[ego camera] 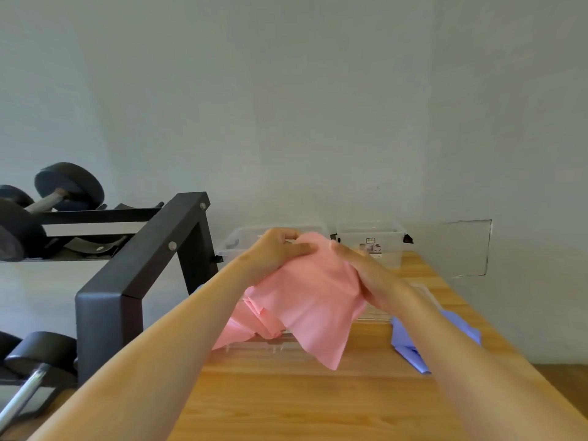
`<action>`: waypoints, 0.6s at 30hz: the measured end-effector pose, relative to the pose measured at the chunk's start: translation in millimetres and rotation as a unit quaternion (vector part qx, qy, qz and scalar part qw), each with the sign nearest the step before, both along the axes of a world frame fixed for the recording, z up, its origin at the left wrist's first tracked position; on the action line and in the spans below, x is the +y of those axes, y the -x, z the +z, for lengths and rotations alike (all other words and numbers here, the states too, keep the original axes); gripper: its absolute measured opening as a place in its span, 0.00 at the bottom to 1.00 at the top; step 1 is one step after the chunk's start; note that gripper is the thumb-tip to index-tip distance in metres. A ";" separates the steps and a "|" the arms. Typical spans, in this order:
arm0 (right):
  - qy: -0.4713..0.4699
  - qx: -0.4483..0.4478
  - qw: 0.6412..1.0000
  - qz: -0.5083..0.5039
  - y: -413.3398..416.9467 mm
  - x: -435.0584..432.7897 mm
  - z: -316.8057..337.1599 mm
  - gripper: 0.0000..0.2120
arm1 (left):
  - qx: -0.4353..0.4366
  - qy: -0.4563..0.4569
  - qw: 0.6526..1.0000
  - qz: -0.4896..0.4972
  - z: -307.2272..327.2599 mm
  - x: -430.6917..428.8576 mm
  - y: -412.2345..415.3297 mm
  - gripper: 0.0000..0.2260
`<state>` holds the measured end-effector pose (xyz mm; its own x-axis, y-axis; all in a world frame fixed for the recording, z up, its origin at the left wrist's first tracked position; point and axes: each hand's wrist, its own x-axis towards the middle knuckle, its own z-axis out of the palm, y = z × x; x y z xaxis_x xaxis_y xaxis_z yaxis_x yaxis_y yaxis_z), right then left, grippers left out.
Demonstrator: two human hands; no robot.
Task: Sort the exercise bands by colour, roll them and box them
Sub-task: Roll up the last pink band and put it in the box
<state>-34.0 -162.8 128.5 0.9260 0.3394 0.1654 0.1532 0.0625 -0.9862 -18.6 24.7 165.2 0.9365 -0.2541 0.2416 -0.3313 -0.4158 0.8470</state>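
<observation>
Hands: the left hand (280,249) and the right hand (377,281) are raised over the table, close together, each closed on the top of the pink band (315,300).
Left grip: the thumb lies flat across the sheet, and the fingers curl over its upper edge.
Right grip: the fingers are folded round the band's right side, where the bunched edge disappears into the palm.
Pink band: it is held up off the wood and hangs in loose folds, with one corner dangling low toward me.
Flat clear piece (270,347): it lies on the table under the band's left folds and is mostly covered by them.
Lilac band (407,342): it lies crumpled on the table to the right, partly hidden by the right forearm and apart from the pink one.
Left clear box (237,241): it stands at the far end of the table, just behind the left hand.
Right clear box (391,249): it sits beside the first one and has a paper label on its front.
Table (286,405): pale wood, running away toward the wall.
Dumbbell rack (143,259): black, standing left of the table.
Dumbbells: one pair (68,186) is on the upper shelf and another dumbbell (35,354) sits lower down.
Clear panel (467,249): it stands against the wall to the right of the boxes.
</observation>
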 end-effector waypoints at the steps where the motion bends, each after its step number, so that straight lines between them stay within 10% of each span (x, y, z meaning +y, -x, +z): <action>1: 0.013 -0.003 1.000 0.013 2.0 1.4 1.2 0.22 | -0.001 -0.001 1.000 0.000 -0.5 -0.3 0.1 0.05; 8: 0.088 -0.020 0.993 -0.074 4.0 11.3 5.2 0.05 | 0.030 0.097 0.995 0.011 -7.1 7.4 -3.9 0.12; 13: -0.058 -0.026 0.995 -0.082 2.2 9.5 21.2 0.06 | 0.143 0.166 0.975 -0.047 -11.0 20.1 -0.9 0.32; 18: -0.132 -0.022 0.985 -0.107 -2.2 8.7 34.8 0.07 | 0.079 -0.012 0.995 0.059 -15.9 23.5 4.6 0.22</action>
<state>-31.8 -154.2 163.3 0.9615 0.0775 0.2637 0.2331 0.2780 -0.9319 -23.2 48.3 149.3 0.9859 -0.1438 0.0850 -0.1431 -0.4648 0.8738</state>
